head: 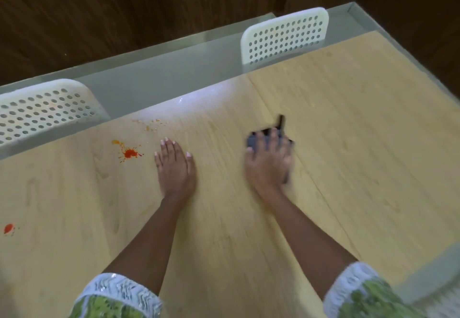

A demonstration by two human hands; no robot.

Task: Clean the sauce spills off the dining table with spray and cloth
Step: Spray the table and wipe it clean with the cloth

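Observation:
A light wooden dining table (348, 130) fills the view. My right hand (268, 160) lies flat on a dark grey cloth (254, 140) and presses it onto the tabletop; the hand is motion-blurred. My left hand (175, 165) rests flat on the table, fingers straight, holding nothing. A red sauce splat (129, 153) with an orange blob lies just left of my left hand. Fainter orange specks (149, 124) sit farther back. Another red sauce spot (8, 228) is near the left edge. No spray bottle is in view.
Two white perforated chair backs stand at the table's far side, one at the left (42, 111) and one at the back right (286, 34). A grey floor strip (174, 68) and a dark wooden wall (124, 1) lie beyond.

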